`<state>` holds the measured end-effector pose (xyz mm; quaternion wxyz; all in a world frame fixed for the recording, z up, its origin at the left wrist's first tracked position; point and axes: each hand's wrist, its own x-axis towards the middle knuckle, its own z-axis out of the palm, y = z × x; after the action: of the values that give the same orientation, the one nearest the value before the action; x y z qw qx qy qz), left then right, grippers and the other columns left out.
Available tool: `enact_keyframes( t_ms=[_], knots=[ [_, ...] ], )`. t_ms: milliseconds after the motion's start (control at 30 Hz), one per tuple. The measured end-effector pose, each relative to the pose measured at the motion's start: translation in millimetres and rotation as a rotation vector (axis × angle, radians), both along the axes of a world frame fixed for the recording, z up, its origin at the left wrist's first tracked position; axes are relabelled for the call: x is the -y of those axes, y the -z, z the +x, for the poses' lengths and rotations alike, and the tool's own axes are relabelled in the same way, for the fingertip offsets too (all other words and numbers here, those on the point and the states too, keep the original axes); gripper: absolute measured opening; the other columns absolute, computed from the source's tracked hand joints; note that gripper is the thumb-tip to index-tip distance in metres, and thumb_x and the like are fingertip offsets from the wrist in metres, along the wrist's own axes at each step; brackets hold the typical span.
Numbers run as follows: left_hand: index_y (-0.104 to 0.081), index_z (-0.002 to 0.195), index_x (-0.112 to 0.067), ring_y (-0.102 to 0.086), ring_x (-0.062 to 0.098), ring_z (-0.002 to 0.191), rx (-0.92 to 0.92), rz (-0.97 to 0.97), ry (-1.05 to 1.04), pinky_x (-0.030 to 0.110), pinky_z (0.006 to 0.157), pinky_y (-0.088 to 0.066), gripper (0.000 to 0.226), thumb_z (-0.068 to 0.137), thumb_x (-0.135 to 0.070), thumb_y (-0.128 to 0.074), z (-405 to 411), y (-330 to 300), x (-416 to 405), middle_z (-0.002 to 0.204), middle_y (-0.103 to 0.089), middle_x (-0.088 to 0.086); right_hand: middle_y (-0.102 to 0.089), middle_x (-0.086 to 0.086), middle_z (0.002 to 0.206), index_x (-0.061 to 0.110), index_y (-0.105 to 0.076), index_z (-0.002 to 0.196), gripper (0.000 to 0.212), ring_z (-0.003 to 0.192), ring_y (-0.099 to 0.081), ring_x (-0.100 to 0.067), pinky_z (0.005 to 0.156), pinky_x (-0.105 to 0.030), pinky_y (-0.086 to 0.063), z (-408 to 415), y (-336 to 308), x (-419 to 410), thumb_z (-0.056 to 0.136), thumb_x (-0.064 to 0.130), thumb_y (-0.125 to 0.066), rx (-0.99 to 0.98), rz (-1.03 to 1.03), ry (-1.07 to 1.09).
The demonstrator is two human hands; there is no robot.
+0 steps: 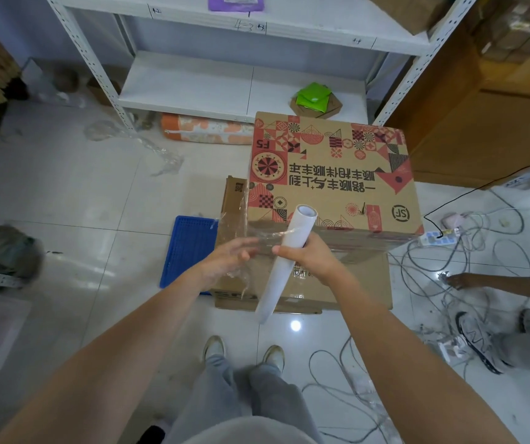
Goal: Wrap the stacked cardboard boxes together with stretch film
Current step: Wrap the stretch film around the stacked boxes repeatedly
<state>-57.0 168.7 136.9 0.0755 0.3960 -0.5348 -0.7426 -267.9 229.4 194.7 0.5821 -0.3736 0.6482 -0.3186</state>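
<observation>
The right hand (313, 256) gripped a white roll of clear stretch film (284, 262) upright at the near side of the red-patterned cardboard box (331, 174) stacked on a plain brown box (347, 283); the left hand (230, 259), fingers spread, apparently tensioned the film sheet.

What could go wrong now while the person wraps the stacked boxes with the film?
The red-patterned cardboard box overhangs the plain brown cardboard box beneath; pulling film may shift it. The right hand alone grips the white stretch film roll, so it may slip. Grey floor cables could trip feet.

Film roll (284, 261) in right grip (313, 256)
</observation>
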Motion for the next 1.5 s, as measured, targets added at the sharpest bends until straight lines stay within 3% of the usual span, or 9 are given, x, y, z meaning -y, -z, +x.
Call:
enact_keyframes(
  t_ms=[167, 300, 400, 533, 767, 967, 1167, 1367, 1500],
  knots=[
    [-0.044, 0.138, -0.032, -0.052, 0.008, 0.123, 0.044, 0.0, 0.201, 0.035, 0.108, -0.033, 0.105, 0.047, -0.074, -0.076, 1, 8, -4, 0.122, -0.064, -0.009, -0.065, -0.005, 0.095, 0.02, -0.054, 0.098, 0.03, 0.093, -0.065, -0.022, 0.08, -0.035, -0.055, -13, -14, 10, 0.079, 0.015, -0.076, 0.061, 0.008, 0.007],
    [-0.051, 0.117, -0.045, -0.057, 0.002, 0.104, 0.148, 0.006, 0.332, 0.013, 0.088, -0.043, 0.08, 0.044, -0.048, -0.086, -3, 12, -12, 0.108, -0.06, -0.011, -0.068, -0.001, 0.087, 0.016, -0.055, 0.1, 0.027, 0.088, -0.067, -0.02, 0.077, -0.036, -0.056, -23, -23, 18, 0.081, 0.013, -0.073, 0.076, 0.023, 0.016],
    [-0.059, 0.101, -0.041, -0.056, 0.011, 0.102, 0.246, -0.071, 0.309, 0.022, 0.091, -0.045, 0.045, 0.07, -0.018, -0.082, -10, 19, -18, 0.1, -0.058, -0.009, -0.069, -0.001, 0.088, 0.013, -0.057, 0.102, 0.027, 0.085, -0.068, -0.018, 0.071, -0.03, -0.055, -27, -25, 23, 0.081, 0.015, -0.073, 0.046, 0.024, 0.016],
    [-0.067, 0.086, -0.029, -0.059, 0.006, 0.087, 0.293, -0.12, 0.228, 0.017, 0.076, -0.047, 0.021, 0.084, -0.008, -0.07, -13, 26, -18, 0.091, -0.063, -0.007, -0.069, -0.005, 0.095, 0.012, -0.06, 0.101, 0.025, 0.09, -0.067, -0.021, 0.081, -0.036, -0.056, -29, -24, 30, 0.08, 0.017, -0.074, 0.021, 0.041, 0.049],
    [-0.071, 0.087, -0.016, -0.066, 0.001, 0.082, 0.274, -0.096, 0.157, 0.02, 0.078, -0.049, 0.015, 0.089, -0.004, -0.063, -15, 26, -14, 0.088, -0.073, -0.005, -0.068, -0.002, 0.09, 0.014, -0.061, 0.092, 0.02, 0.083, -0.068, -0.017, 0.078, -0.034, -0.058, -31, -33, 41, 0.079, 0.018, -0.076, -0.009, 0.024, 0.081],
    [-0.069, 0.087, -0.009, -0.07, 0.015, 0.079, 0.225, -0.032, 0.177, 0.025, 0.074, -0.056, 0.017, 0.087, 0.005, -0.061, -14, 24, -11, 0.081, -0.073, 0.004, -0.069, -0.009, 0.093, 0.017, -0.058, 0.087, 0.021, 0.087, -0.068, -0.025, 0.078, -0.038, -0.058, -32, -34, 45, 0.078, 0.018, -0.077, -0.019, 0.001, 0.143],
    [-0.065, 0.084, -0.01, -0.068, 0.01, 0.064, 0.205, -0.052, 0.226, 0.019, 0.063, -0.052, 0.022, 0.089, 0.01, -0.055, -16, 12, -11, 0.069, -0.07, -0.001, -0.068, -0.008, 0.089, 0.016, -0.058, 0.088, 0.018, 0.076, -0.067, -0.018, 0.063, -0.026, -0.058, -36, -40, 49, 0.081, 0.02, -0.074, -0.038, 0.008, 0.135],
    [-0.064, 0.087, -0.009, -0.066, 0.011, 0.063, 0.204, -0.068, 0.253, 0.02, 0.063, -0.05, 0.022, 0.091, 0.009, -0.052, -12, 7, -10, 0.074, -0.068, 0.003, -0.067, -0.001, 0.086, 0.018, -0.055, 0.091, 0.018, 0.079, -0.067, -0.016, 0.077, -0.031, -0.057, -50, -45, 44, 0.083, 0.022, -0.071, -0.054, 0.052, 0.102],
    [-0.064, 0.094, -0.005, -0.064, 0.014, 0.065, 0.206, -0.113, 0.258, 0.025, 0.07, -0.054, 0.017, 0.092, 0.007, -0.051, -12, 4, -9, 0.072, -0.067, 0.002, -0.07, 0.002, 0.071, 0.016, -0.054, 0.091, 0.014, 0.064, -0.069, -0.01, 0.061, -0.024, -0.057, -52, -49, 42, 0.086, 0.018, -0.067, 0.018, 0.059, 0.137]
  ],
)
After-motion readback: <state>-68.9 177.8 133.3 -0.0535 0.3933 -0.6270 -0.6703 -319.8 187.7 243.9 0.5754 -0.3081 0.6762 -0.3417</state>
